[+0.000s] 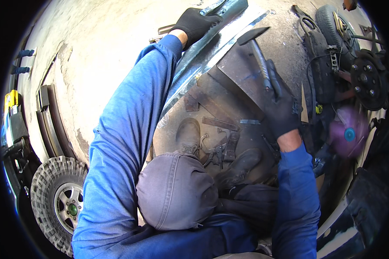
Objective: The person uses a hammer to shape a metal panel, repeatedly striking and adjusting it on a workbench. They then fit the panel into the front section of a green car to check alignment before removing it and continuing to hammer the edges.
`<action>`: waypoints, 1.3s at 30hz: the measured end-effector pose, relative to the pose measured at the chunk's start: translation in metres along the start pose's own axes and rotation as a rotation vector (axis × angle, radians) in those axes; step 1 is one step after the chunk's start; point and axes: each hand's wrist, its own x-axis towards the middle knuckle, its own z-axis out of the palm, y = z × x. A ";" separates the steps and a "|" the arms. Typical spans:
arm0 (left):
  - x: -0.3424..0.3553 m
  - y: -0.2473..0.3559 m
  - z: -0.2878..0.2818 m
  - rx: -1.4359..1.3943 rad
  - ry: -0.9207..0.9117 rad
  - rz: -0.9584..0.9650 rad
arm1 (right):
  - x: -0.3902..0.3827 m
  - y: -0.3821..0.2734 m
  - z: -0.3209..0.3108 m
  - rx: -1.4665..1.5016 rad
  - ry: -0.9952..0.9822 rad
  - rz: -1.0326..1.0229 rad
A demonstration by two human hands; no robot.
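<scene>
My left hand [196,26], in a black glove, reaches far forward and grips the upper part of a long, shiny bent sheet-metal piece [218,49]. This piece runs diagonally from the top down toward my feet. Beside its right edge is a dark steel block [240,71], which looks angular and worn. In my gloved right hand [282,108] is a hammer [258,56], held by its handle. Its dark head is raised at the far end, just right of the metal piece and apart from it as far as I can see.
Scraps of flat steel [220,124] and clamps [214,151] lie between my boots [189,134]. A spinning purple fan [349,133], a wheel hub [367,80] and a tyre [333,23] stand at right. A knobby off-road wheel [58,200] is at lower left.
</scene>
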 end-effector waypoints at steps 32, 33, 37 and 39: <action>-0.006 -0.001 0.007 -0.168 0.080 -0.013 | 0.030 0.003 0.005 -0.211 -0.026 -0.126; -0.006 -0.003 0.008 -0.126 0.057 -0.033 | 0.026 0.001 0.004 -0.111 0.012 -0.177; -0.002 -0.003 0.013 -0.103 0.025 -0.015 | 0.012 -0.016 -0.005 0.066 0.106 -0.186; -0.002 -0.003 0.013 -0.129 0.032 -0.020 | 0.011 -0.024 -0.006 -0.100 0.028 -0.127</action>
